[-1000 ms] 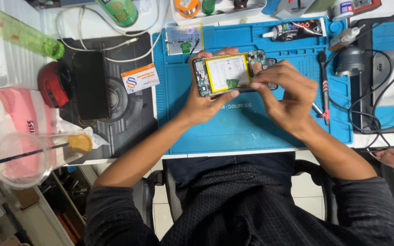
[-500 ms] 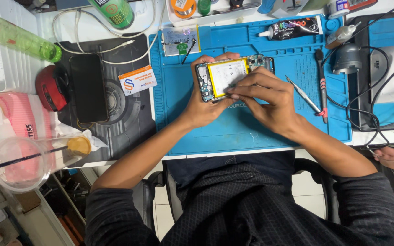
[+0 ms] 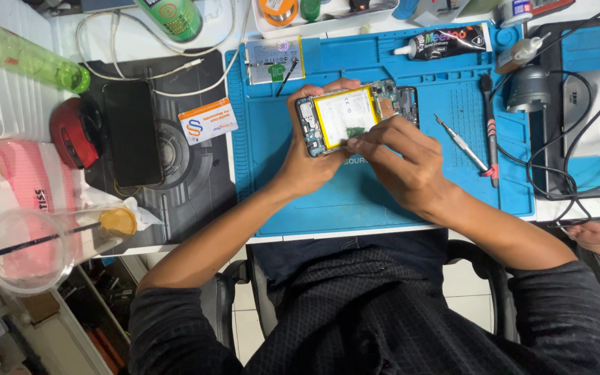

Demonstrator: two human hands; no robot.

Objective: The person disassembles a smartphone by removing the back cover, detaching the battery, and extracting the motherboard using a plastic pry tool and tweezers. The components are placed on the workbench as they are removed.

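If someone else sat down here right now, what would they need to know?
Left hand: holds the opened phone by its left end, above the blue mat.
Right hand: fingers pinch at the lower edge of the phone's yellow-rimmed battery.
Nearby: screwdriver lies on the mat to the right; a black glue tube sits at the mat's top; a second, dark phone rests on the grey pad to the left.
Done: back is off, insides exposed.
Left: battery sits in its bay; phone not closed.
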